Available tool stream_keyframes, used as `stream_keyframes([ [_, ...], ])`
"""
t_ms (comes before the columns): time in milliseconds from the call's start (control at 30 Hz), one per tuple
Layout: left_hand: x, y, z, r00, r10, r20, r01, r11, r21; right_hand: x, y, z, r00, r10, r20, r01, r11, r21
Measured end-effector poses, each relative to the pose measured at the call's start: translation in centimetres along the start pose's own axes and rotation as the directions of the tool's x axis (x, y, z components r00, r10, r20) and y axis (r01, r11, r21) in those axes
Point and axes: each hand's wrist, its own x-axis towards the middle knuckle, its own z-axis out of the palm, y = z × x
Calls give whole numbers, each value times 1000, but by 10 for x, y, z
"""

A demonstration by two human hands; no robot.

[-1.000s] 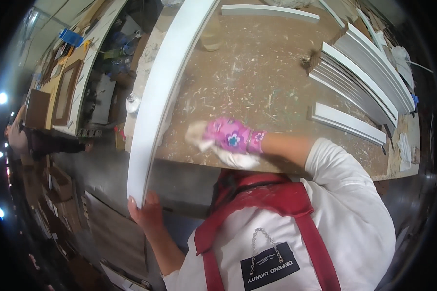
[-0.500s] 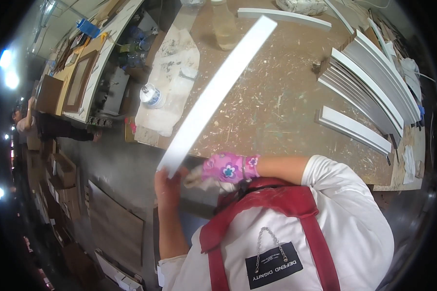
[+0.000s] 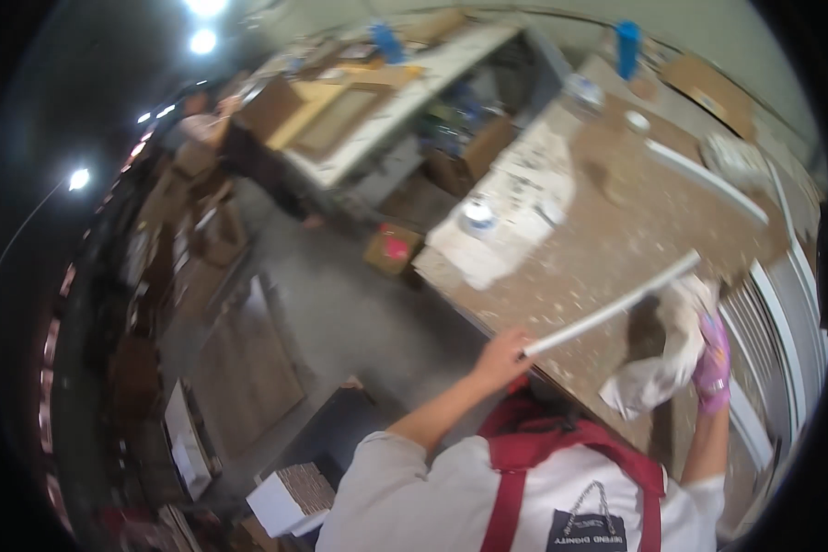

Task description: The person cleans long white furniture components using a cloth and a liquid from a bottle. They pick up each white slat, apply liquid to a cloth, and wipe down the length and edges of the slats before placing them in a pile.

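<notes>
My bare left hand (image 3: 503, 357) is closed on the near end of a long white strip (image 3: 616, 308). The strip slants up to the right over the brown workbench (image 3: 575, 267), its narrow side showing. In a pink flowered glove, my right hand (image 3: 711, 368) grips a bunched white cloth (image 3: 649, 382) beside the strip's far end. Part of the cloth hangs over the bench. Motion blur hides whether cloth and strip touch.
More white strips (image 3: 777, 322) lie along the bench's right side. A small white tub (image 3: 477, 215) stands on stained paper (image 3: 501, 262) at the left. A cloudy bottle (image 3: 624, 182) is farther back. Another person (image 3: 253, 166) stands by the far table (image 3: 340, 166).
My right hand has moved away to the right and now holds the white cloth. The strip has tipped lower and turned from its broad face to its narrow side. The whole view has swung left.
</notes>
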Motion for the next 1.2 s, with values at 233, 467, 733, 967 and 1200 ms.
stream_keyframes([
  [233, -7, 3, -5, 992, -42, 118, 27, 992, 125, 12, -20, 49, 989, 144, 45, -150, 915, 374],
  [467, 15, 31, -31, 984, -29, 178, 26, 999, 23, 10, -23, 61, 998, 38, 52, -50, 967, 251],
  [733, 131, 107, 7, 891, -192, 412, 455, 364, -813, 24, -69, 113, 991, 9, 136, -46, 962, 268],
  [967, 170, 152, -37, 928, -144, 344, 258, 914, -313, 11, -57, 46, 988, -72, -139, 40, 975, -220],
  [1200, 170, 164, 21, 561, 32, 827, 823, 89, -561, -9, -109, 67, 960, 74, -270, 52, 900, 432],
])
